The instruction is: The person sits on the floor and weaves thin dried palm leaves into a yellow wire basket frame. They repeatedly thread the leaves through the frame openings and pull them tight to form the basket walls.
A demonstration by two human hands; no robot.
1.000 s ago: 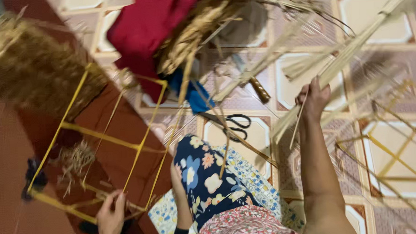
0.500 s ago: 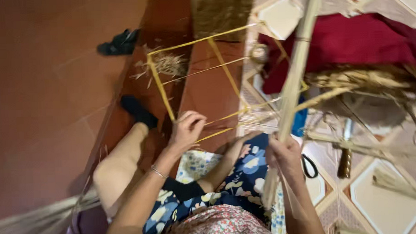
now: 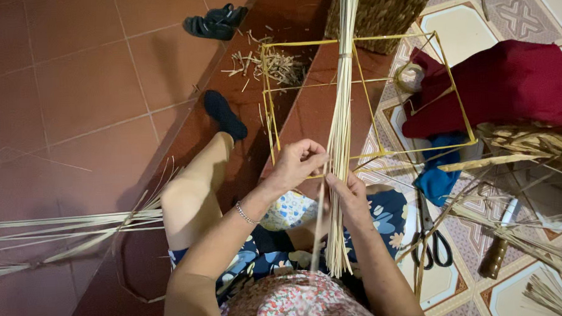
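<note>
A long bundle of pale reed strips (image 3: 340,118) stands upright in front of me, reaching from my lap past the top of the view. My right hand (image 3: 351,193) is wrapped around the bundle low down. My left hand (image 3: 297,163) pinches strips at the bundle's left side, fingers touching it. Behind the bundle lies a yellow wire frame (image 3: 366,96), box-shaped, resting on the red step. The bundle's lower ends fan out over my floral-patterned lap.
Black-handled scissors (image 3: 432,237) lie on the patterned tiles to my right, near a wooden-handled tool (image 3: 493,256). A red cloth (image 3: 509,84), a blue cloth (image 3: 437,177), a woven basket (image 3: 385,11), loose reeds (image 3: 65,231) at left, scraps (image 3: 271,65) and black sandals (image 3: 217,23) surround me.
The view has swung round to look down the step. The bundle, tilted before, now stands upright before the frame, and my left hand has come off the frame onto the strips.
</note>
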